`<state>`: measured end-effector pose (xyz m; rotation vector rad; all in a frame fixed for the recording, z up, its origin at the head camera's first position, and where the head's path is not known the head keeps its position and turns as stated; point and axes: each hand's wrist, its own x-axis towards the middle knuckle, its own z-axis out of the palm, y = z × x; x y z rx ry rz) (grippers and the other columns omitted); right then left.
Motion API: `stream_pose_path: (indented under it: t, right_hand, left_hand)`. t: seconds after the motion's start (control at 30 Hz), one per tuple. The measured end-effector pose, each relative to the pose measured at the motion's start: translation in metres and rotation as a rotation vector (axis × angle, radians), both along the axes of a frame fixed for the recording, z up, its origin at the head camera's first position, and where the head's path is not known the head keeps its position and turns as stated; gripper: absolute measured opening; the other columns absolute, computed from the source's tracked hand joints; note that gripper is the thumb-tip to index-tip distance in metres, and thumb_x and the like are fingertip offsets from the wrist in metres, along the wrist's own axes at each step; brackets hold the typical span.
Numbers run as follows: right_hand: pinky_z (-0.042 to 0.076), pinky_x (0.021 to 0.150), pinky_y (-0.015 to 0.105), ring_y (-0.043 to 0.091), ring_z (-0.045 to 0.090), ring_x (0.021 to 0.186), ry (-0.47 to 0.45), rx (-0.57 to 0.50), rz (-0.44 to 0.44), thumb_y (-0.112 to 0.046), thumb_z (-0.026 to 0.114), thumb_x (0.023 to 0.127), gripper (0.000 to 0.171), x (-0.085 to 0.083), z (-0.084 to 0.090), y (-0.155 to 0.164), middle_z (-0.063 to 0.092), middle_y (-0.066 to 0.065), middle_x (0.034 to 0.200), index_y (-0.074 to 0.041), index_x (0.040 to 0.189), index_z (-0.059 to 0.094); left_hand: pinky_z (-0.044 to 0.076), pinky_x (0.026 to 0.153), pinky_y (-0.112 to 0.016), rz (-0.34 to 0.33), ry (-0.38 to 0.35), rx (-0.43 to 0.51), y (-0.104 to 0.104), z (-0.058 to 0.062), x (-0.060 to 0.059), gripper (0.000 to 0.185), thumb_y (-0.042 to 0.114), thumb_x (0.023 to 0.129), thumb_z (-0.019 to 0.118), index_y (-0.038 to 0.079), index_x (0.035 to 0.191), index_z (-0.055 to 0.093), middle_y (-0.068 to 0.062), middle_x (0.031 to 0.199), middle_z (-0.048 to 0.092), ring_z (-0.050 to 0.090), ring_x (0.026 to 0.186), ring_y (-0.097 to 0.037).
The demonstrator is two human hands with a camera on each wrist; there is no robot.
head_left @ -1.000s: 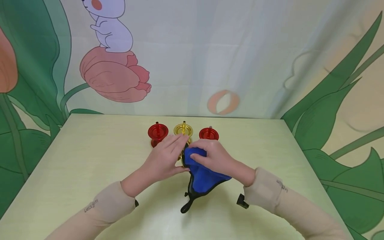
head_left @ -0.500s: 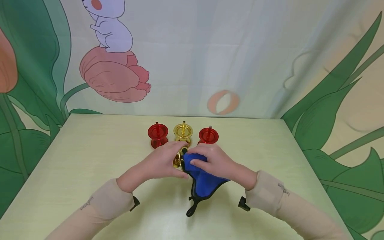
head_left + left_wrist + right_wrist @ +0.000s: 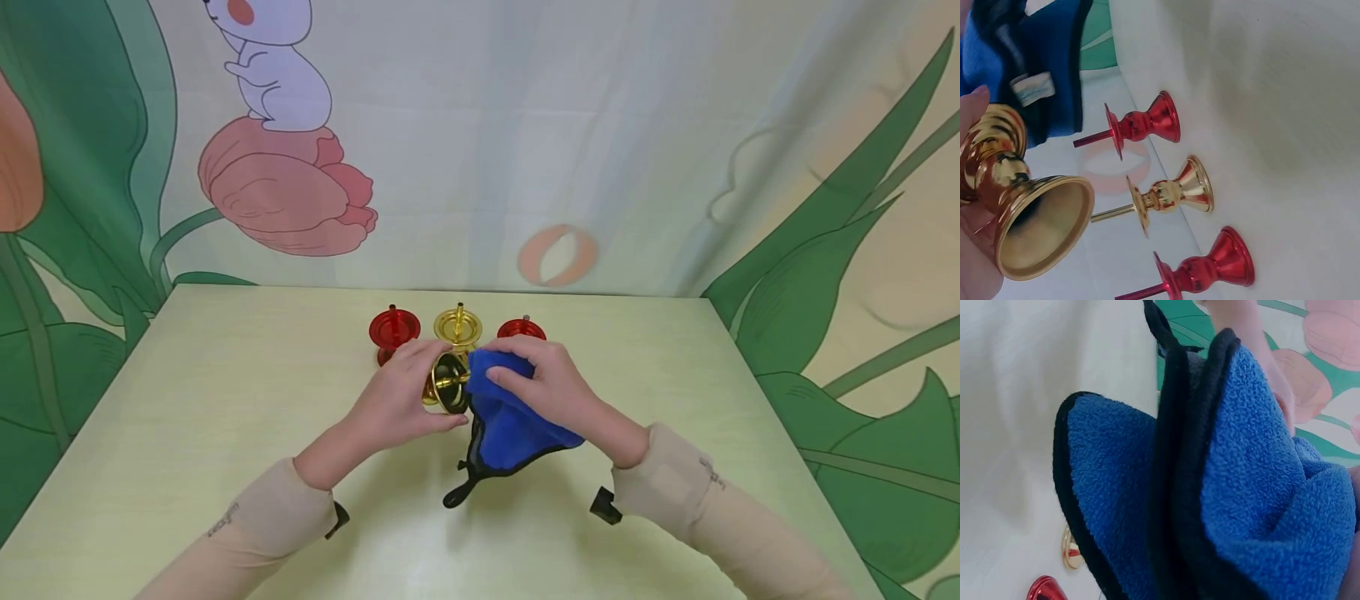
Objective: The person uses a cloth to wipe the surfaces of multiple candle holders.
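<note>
At the centre of the head view, the left hand [image 3: 397, 400] held a gold candlestick [image 3: 446, 383] lying on its side, the fingers curled round its stem; this grip was closed on the piece. In the left wrist view the same gold candlestick [image 3: 1019, 206] filled the lower left of the frame, its hollow flared base turned toward the camera, with the palm beneath it.

Just right of it in the head view, the right hand [image 3: 543, 387] gripped a blue cloth [image 3: 506, 421] edged in black, the fingers bunched over the fabric and pressing it against the candlestick's upper end. The cloth hung down toward the counter [image 3: 225, 392], and a black loop trailed from its lower corner. In the right wrist view the blue cloth [image 3: 1235, 481] took up most of the frame, folded in thick layers; the fingers were mostly hidden there, so exactly how they lay in the fabric could not be told from that angle.

Behind the hands, toward the far edge of the counter, three more candlesticks stood upright in a row: a left red candlestick [image 3: 393, 330], a second gold candlestick [image 3: 458, 327] in the middle, and a right red candlestick [image 3: 519, 328], partly covered by the right hand. Above them hung a painted backdrop [image 3: 285, 183] with a pink flower and green leaves.
</note>
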<state>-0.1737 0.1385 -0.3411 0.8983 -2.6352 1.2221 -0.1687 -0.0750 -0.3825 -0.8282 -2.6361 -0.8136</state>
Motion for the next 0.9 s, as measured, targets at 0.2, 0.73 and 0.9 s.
stream_pose_path:
  t: [0.2,0.73,0.9]
  right_hand:
    - [0.047,0.087,0.037,0.021,0.060,0.095,-0.087,-0.185,-0.153,-0.016,0.061,0.083,0.028,-0.007,0.005,0.010,0.062,0.011,0.108,-0.006,0.109,0.060]
    - [0.047,0.088,0.039,0.023,0.058,0.095,-0.277,-0.249,-0.087,-0.013,0.059,0.084,0.028,-0.004,-0.009,-0.005,0.061,0.013,0.106,-0.003,0.109,0.057]
    - [0.049,0.083,0.036,0.021,0.058,0.092,-0.281,-0.209,-0.098,-0.015,0.060,0.083,0.026,-0.001,-0.013,-0.010,0.060,0.010,0.104,-0.006,0.107,0.057]
  left_hand:
    - [0.047,0.086,-0.039,0.077,0.034,0.076,-0.002,-0.005,0.000,0.081,0.043,0.058,0.079,0.007,0.121,0.044,-0.007,0.118,0.052,0.046,0.110,-0.021]
    - [0.050,0.083,-0.034,0.042,0.170,0.286,0.016,-0.001,0.008,0.087,0.037,0.053,0.083,0.006,0.124,0.044,-0.009,0.118,0.051,0.047,0.109,-0.019]
    - [0.050,0.083,-0.036,0.062,0.171,0.298,0.018,-0.005,0.009,0.087,0.037,0.054,0.083,0.005,0.124,0.044,-0.010,0.120,0.051,0.047,0.111,-0.021]
